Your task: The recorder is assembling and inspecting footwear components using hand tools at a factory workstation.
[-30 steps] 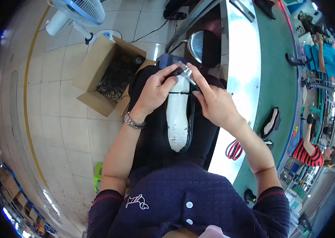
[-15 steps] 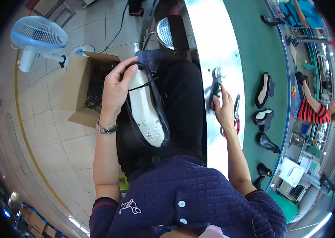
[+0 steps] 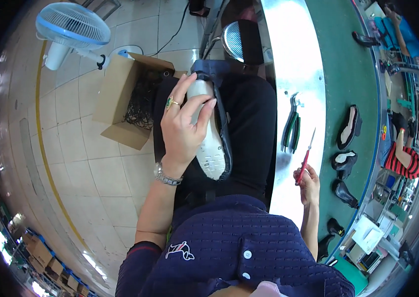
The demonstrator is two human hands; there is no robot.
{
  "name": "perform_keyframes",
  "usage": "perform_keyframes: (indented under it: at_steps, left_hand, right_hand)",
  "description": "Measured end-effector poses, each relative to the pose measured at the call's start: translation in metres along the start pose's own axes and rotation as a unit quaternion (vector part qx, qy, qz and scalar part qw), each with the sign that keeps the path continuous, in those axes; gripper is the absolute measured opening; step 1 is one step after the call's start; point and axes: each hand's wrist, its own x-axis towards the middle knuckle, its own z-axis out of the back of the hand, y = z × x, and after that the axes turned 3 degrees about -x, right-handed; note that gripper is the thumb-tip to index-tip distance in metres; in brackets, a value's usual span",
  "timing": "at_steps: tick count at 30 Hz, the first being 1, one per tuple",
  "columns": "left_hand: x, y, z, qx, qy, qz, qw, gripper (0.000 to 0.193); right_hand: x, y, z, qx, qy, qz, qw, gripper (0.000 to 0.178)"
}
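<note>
Steel bench (image 3: pixel 293 64) runs along the person's right, green conveyor (image 3: pixel 348 59) beyond it carrying dark shoe uppers (image 3: pixel 349 126). On the floor to the left, an open cardboard box (image 3: pixel 120 99) holds a dark tangle, with a fan (image 3: pixel 73 27) behind it. Shoe (image 3: pixel 210 129) lies sole-up on the lap, toe end toward the body, heel away, dark upper wrapping a pale bottom. Left hand (image 3: pixel 183 129) lies over it from the left: fingers spread along the pale sole, thumb on the near side, closed round the shoe and pinning it to the thigh. Right hand (image 3: pixel 308 183) is out at the bench edge, fingers closed on the red handles of scissors (image 3: pixel 306 157), blade pointing up and away; whether the blades are parted is too small to tell. Green-handled pliers (image 3: pixel 291 129) lie on the bench just beyond the scissors, apart from them. Judgement: this looks like a tool change with the shoe parked. To do it well, keep the left hand's clamp firm so the shoe doesn't roll off the lap, keep the scissor tip pointed away from the body while bringing it across, and get the fingers off the line of cut before the blade comes in.
</note>
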Motion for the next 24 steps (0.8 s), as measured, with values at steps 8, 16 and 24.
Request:
perform_keyframes:
  at_steps: [8,16,24]
  left_hand:
    - [-0.008,-0.001,0.001,-0.006,-0.057,0.067,0.996,0.011]
    - [-0.010,0.000,-0.004,-0.013,-0.078,0.013,0.997,0.008]
    - [-0.014,0.005,0.000,0.023,-0.114,-0.082,0.990,0.004]
  right_hand:
    - [-0.065,0.099,-0.118,-0.039,0.477,-0.024,0.878,0.102]
    - [-0.067,0.094,-0.168,0.010,0.474,-0.091,0.876,0.054]
    - [-0.069,0.075,-0.179,-0.225,0.343,0.088,0.908,0.061]
